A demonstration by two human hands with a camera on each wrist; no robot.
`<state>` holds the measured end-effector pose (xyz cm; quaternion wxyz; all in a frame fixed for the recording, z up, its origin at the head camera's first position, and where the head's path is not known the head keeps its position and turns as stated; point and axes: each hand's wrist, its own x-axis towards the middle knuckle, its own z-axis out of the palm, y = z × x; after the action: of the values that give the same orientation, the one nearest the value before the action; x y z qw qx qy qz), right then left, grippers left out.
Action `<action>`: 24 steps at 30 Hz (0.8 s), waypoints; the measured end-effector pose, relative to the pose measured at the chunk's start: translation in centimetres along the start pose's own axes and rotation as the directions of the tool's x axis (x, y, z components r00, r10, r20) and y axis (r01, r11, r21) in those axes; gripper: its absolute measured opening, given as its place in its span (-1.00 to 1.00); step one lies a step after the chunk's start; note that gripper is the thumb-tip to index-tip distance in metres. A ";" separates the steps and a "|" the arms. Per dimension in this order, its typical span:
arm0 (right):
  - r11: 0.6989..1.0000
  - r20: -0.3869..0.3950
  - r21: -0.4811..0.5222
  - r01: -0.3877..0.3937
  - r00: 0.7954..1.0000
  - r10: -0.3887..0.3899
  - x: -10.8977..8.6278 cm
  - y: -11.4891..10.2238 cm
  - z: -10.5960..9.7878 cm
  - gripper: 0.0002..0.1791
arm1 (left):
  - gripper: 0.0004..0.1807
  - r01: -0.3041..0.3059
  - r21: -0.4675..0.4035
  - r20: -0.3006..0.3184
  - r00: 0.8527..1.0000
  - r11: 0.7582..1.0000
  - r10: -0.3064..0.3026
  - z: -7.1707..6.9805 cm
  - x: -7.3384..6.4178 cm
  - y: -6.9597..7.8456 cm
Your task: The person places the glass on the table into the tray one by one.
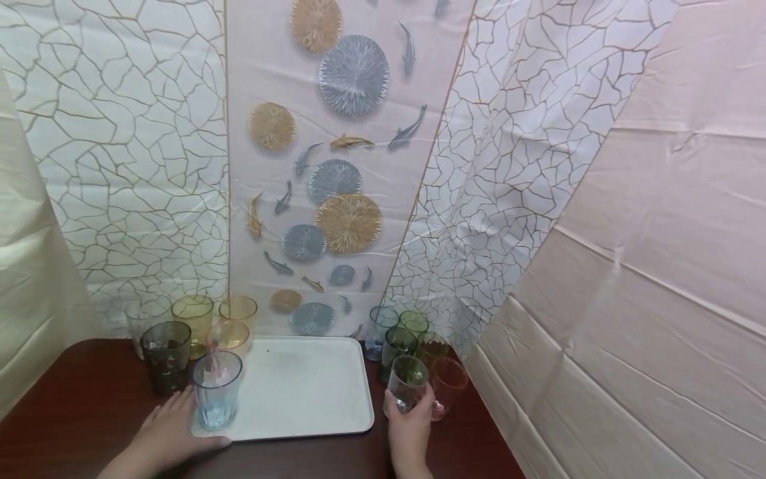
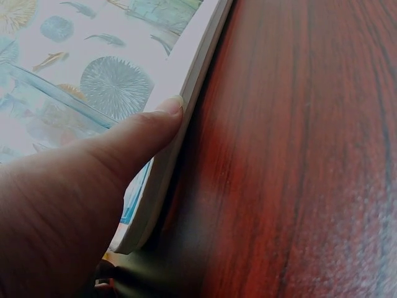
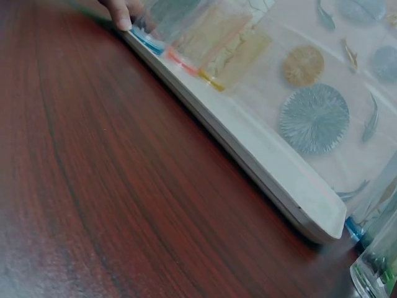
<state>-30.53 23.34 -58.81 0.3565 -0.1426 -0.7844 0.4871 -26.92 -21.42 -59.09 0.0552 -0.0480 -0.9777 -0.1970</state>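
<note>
My right hand (image 1: pixel 410 432) grips a clear drinking glass (image 1: pixel 407 380), thumb on its left side and fingers on its right, by the tray's right edge. My left hand (image 1: pixel 164 429) lies at the near left corner of a white tray (image 1: pixel 305 392). Its thumb (image 2: pixel 146 127) touches the tray's front rim, and its other fingers reach along the left side with little bend. Beside that hand, a light blue glass (image 1: pixel 217 392) stands upright on the tray. Behind it on the tray are a pink-orange glass (image 1: pixel 230 339) and an amber glass (image 1: pixel 239 313).
Left of the tray stand a dark grey glass (image 1: pixel 167 359), a yellow glass (image 1: pixel 193 326) and a clear glass (image 1: pixel 140 319). Several coloured glasses cluster at the right, including a blue glass (image 1: pixel 380 332) and a red glass (image 1: pixel 447 386). Patterned cloth (image 1: pixel 335 133) hangs behind the brown table (image 1: pixel 287 459).
</note>
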 end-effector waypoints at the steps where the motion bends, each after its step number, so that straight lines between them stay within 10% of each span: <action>1: 1.000 0.003 -0.001 -0.005 1.000 0.005 0.1 0.0 0.1 0.03 | 0.59 -0.001 0.000 -0.005 1.000 1.000 0.001 0.0 0.0 0.0; 15: 0.989 0.158 0.149 0.014 0.987 -0.038 -1.3 -5.2 3.1 -0.09 | 0.60 0.021 0.009 0.027 0.999 1.000 -0.021 0.0 0.1 -0.2; 24: 0.994 0.448 0.110 -0.024 0.893 -0.028 -1.4 -9.5 11.1 -0.06 | 0.61 0.022 0.010 0.025 0.999 1.000 -0.022 0.0 0.1 0.1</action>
<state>-36.09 10.61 -54.15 0.1737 -0.0052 -0.8170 0.5499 -27.02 -21.34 -59.01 0.0412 -0.0395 -0.9797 -0.1922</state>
